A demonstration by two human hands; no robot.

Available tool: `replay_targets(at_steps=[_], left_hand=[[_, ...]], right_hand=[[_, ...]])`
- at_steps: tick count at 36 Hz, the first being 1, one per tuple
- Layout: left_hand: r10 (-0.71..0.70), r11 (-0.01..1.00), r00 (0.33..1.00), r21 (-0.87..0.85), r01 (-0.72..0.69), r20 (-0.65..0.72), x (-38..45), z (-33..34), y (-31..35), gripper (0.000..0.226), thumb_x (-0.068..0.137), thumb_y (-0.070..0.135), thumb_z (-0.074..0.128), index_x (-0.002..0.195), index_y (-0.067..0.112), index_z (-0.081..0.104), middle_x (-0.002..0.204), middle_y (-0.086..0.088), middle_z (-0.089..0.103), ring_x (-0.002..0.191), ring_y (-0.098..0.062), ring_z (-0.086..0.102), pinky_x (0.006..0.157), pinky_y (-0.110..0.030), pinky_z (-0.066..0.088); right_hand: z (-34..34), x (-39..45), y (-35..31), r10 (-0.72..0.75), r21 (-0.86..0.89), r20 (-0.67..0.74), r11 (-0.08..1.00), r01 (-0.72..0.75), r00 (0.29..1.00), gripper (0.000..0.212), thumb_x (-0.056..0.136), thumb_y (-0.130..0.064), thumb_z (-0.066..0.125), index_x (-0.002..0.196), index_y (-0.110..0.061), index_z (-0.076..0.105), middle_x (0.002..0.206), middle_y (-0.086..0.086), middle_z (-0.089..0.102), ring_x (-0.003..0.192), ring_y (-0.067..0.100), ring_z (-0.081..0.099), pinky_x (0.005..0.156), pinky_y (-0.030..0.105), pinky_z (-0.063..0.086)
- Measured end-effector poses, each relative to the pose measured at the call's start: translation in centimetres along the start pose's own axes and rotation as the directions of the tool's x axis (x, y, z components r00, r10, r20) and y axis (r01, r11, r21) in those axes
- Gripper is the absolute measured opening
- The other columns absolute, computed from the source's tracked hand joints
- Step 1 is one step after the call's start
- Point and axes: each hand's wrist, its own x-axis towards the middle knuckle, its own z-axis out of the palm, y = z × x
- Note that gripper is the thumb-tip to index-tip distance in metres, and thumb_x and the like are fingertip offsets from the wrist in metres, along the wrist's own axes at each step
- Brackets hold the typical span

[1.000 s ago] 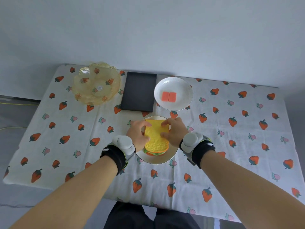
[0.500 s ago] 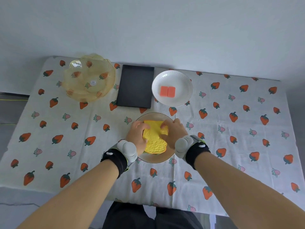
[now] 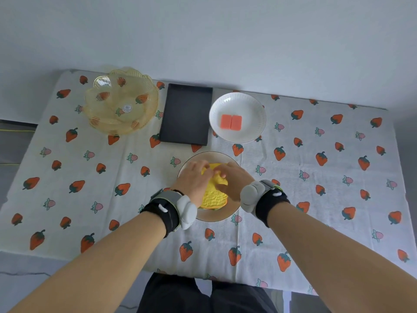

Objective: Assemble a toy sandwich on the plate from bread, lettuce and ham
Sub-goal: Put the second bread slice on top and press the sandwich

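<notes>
A yellow toy bread slice [image 3: 214, 196] lies on top of the stacked sandwich on the glass plate [image 3: 228, 215] near the table's front middle. A thin green and orange edge of the layers below shows under its near side. My left hand [image 3: 194, 180] rests on the slice's left side and my right hand [image 3: 232, 180] on its right, fingertips meeting over the far end and pressing down. Two pink ham pieces [image 3: 231, 122] lie in the white plate [image 3: 255, 109] behind.
An empty black tray [image 3: 186, 114] sits behind the glass plate, left of the white plate. A clear yellow bowl [image 3: 121, 101] stands at the back left. The strawberry-print tablecloth [image 3: 316, 177] covers the table. My legs show below the front edge.
The tilted bread slice has been lowered flat onto the stack. Both hands have moved inward, and their fingers now lie on top of it. The camera has shifted slightly.
</notes>
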Motion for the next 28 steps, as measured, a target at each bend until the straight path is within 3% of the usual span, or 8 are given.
replay_targets(at_steps=[2, 7, 13, 22, 28], left_hand=[[0.057, 0.998, 0.997, 0.001, -0.058, 0.052, 0.2, 0.0, -0.1, 0.057, 0.081, 0.005, 0.060, 0.135, 0.015, 0.044, 0.146, -0.008, 0.034, 0.134, -0.030, 0.030, 0.106, -0.035, 0.035], [0.063, 0.993, 0.993, -0.105, -0.053, 0.098, 0.1, 0.0, -1.2, 0.048, 0.087, 0.008, 0.057, 0.133, 0.017, 0.046, 0.145, -0.006, 0.034, 0.134, -0.028, 0.031, 0.107, -0.034, 0.033], [0.059, 0.965, 0.997, -0.258, -0.043, 0.055, -0.5, 0.7, -2.1, 0.037, 0.084, 0.005, 0.066, 0.116, 0.019, 0.056, 0.141, 0.000, 0.043, 0.130, -0.023, 0.040, 0.103, -0.029, 0.034], [0.088, 0.979, 0.989, -0.196, -0.063, 0.117, -0.4, 1.8, -2.6, 0.039, 0.088, 0.012, 0.064, 0.125, 0.018, 0.055, 0.154, -0.001, 0.033, 0.143, -0.026, 0.026, 0.116, -0.035, 0.015], [0.010, 0.941, 0.998, -0.337, 0.010, 0.057, -1.2, 1.7, -2.6, 0.033, 0.088, 0.008, 0.063, 0.119, 0.013, 0.054, 0.152, 0.006, 0.037, 0.135, -0.022, 0.038, 0.100, -0.030, 0.037]], right_hand=[[0.0, 0.2, 0.0, 0.008, 0.008, 0.007, 1.000, -0.008, 1.000, 0.043, 0.084, -0.019, 0.069, 0.125, -0.023, 0.056, 0.116, 0.002, 0.053, 0.107, 0.021, 0.054, 0.095, 0.036, 0.048], [0.9, 0.7, -0.3, 0.014, -0.003, 0.016, 1.000, -0.014, 1.000, 0.045, 0.087, -0.015, 0.066, 0.129, -0.022, 0.053, 0.130, 0.007, 0.047, 0.123, 0.027, 0.047, 0.105, 0.039, 0.041], [0.1, 0.5, 0.4, 0.004, -0.035, 0.127, 0.999, 0.001, 0.992, 0.059, 0.086, -0.022, 0.070, 0.139, -0.024, 0.045, 0.134, 0.006, 0.044, 0.120, 0.026, 0.049, 0.103, 0.041, 0.044], [1.2, 0.9, 0.1, 0.020, -0.094, 0.057, 0.995, -0.015, 0.998, 0.061, 0.082, -0.021, 0.073, 0.136, -0.024, 0.045, 0.137, 0.004, 0.042, 0.128, 0.027, 0.041, 0.105, 0.036, 0.039], [0.6, 0.5, -0.1, 0.028, -0.029, 0.068, 0.999, -0.026, 0.997, 0.061, 0.081, -0.016, 0.075, 0.134, -0.024, 0.047, 0.131, 0.004, 0.045, 0.121, 0.024, 0.046, 0.104, 0.036, 0.041]])
